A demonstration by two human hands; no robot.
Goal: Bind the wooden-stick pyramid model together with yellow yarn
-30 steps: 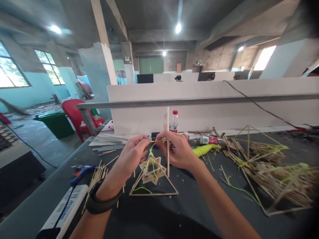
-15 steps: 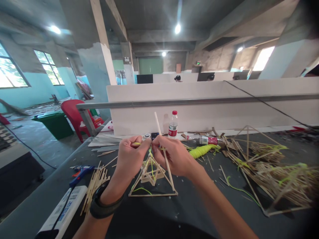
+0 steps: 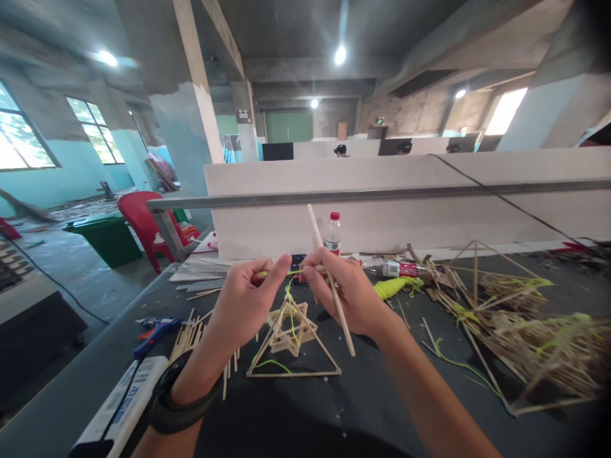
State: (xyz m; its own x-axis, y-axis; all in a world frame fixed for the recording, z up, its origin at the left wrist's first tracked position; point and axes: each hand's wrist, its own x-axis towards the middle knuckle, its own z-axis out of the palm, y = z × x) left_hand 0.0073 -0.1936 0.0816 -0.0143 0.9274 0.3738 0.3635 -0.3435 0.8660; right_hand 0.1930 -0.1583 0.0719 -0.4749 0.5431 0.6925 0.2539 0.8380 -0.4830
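Between my two hands runs a short taut length of yellow-green yarn [image 3: 294, 273], just above a small pyramid frame [image 3: 259, 351] of thin wooden sticks. My left hand [image 3: 248, 304] is closed, pinching the yarn between thumb and fingers. My right hand [image 3: 344, 285] pinches the other end of it and also carries a loose wooden stick [image 3: 344, 327], slanted across the fingers. The frame stands on the dark table, its tip tied with yarn whose tail leads up toward my hands. A star-like lattice of sticks shows within or behind the frame; which one I cannot tell.
A skein of yarn [image 3: 395, 287], a lying bottle [image 3: 400, 270] and an upright red-capped bottle [image 3: 335, 226] are at the back. Stick structures [image 3: 548, 350] pile up on the right. At left lie loose sticks [image 3: 185, 338], a glue gun [image 3: 155, 337] and a white power strip [image 3: 119, 407].
My hands have drawn apart, pulling the yarn taut between them. The stick in my right hand has shifted right, its lower end swinging away from the frame.
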